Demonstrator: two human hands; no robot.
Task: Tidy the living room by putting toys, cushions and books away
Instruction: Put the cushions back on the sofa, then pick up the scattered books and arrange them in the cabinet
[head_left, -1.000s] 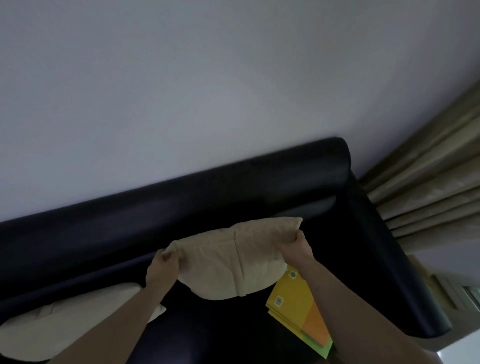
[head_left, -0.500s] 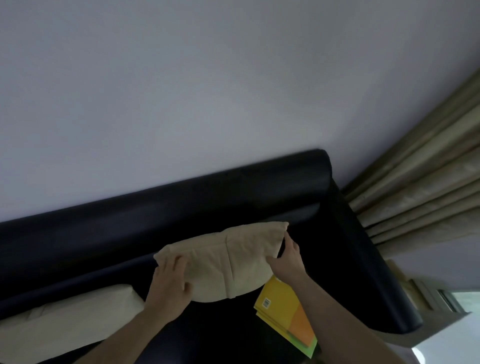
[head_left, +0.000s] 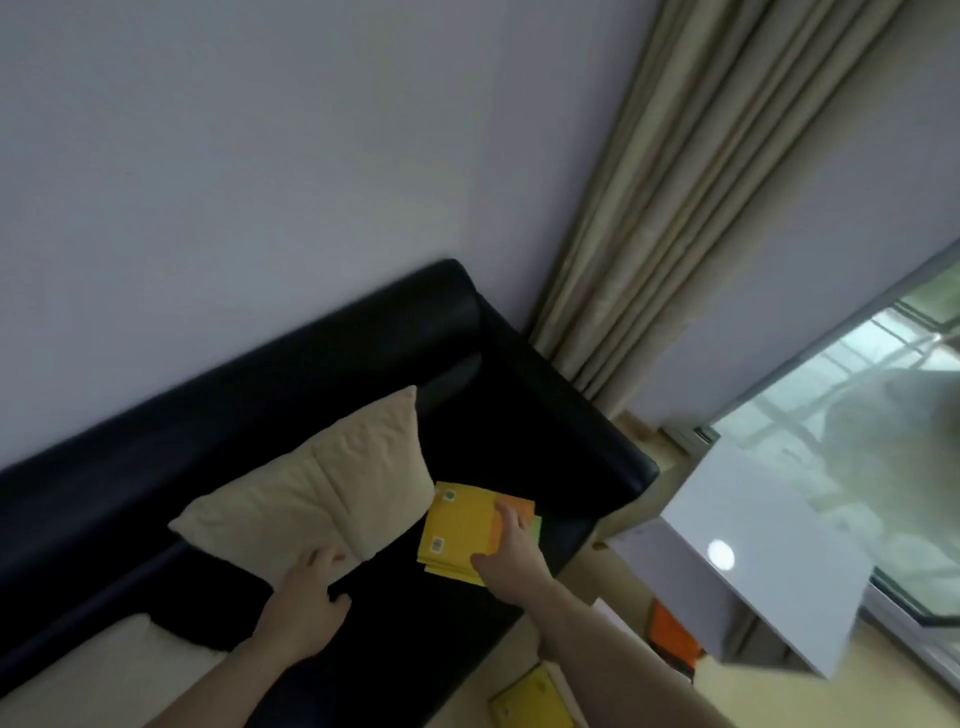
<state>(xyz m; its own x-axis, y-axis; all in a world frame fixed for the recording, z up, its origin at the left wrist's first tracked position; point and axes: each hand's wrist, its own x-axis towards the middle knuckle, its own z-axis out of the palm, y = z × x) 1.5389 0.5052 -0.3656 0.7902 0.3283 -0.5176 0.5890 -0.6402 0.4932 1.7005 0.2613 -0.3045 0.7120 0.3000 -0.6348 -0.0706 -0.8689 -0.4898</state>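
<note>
A cream cushion (head_left: 322, 493) leans tilted against the backrest of the black sofa (head_left: 363, 353). My left hand (head_left: 306, 603) rests its fingertips on the cushion's lower edge, with the thumb apart on the seat. To the cushion's right a stack of yellow and orange books (head_left: 457, 525) lies on the seat by the armrest. My right hand (head_left: 511, 556) is on that stack, fingers across the top and thumb at the near edge. A second cream cushion (head_left: 104, 670) lies on the seat at the lower left.
A white table (head_left: 753, 561) stands right of the sofa's armrest, with an orange object (head_left: 675, 639) beneath it. A yellow book (head_left: 530, 701) lies on the floor in front of the sofa. Beige curtains (head_left: 675, 208) hang beside a large window (head_left: 857, 441).
Both hands held the cushion before. It now leans on the backrest, my right hand has moved down onto the book stack, and my view has swung to the right.
</note>
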